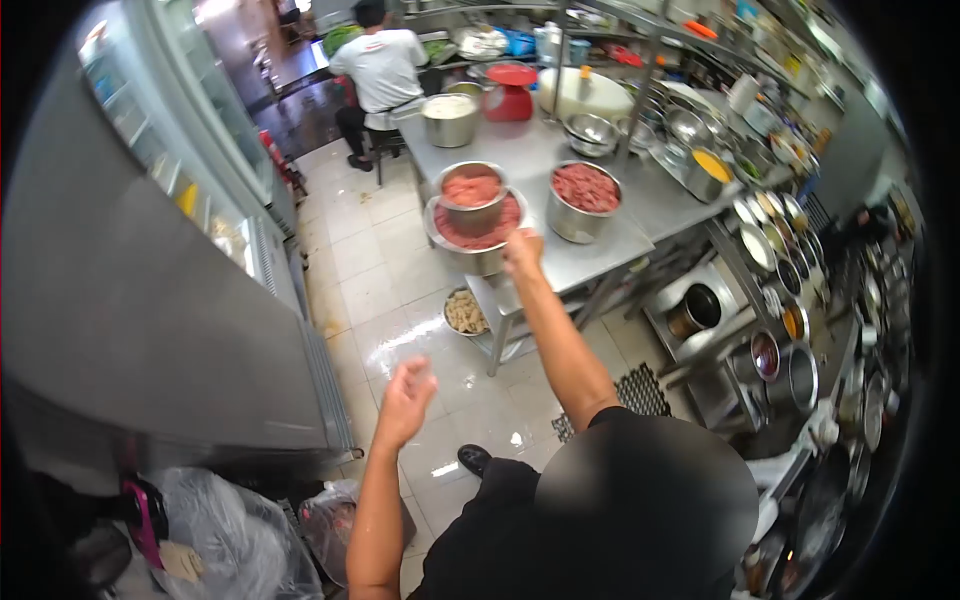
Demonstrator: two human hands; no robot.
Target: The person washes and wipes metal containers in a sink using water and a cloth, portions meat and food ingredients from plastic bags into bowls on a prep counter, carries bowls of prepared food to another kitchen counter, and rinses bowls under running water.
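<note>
My right hand [522, 252] reaches forward to the table corner, its fingers curled at the near right rim of a wide metal pot [475, 262] of red meat. A smaller metal pot [472, 216] with pinkish meat sits on top of that meat. Beside them stands another metal pot [581, 224], filled with chunks of raw meat [586, 188]. Lower down, over the floor, my left hand [408, 400] is held in the air, slightly blurred, fingers apart and holding nothing.
A steel table [625, 235] carries a red scale [510, 95] and a pot of white contents [450, 125]. Under its corner is a bowl of pale pieces [466, 312]. Fridges [180, 250] line the left. A person [385, 70] sits at the back. The tiles [380, 300] look wet.
</note>
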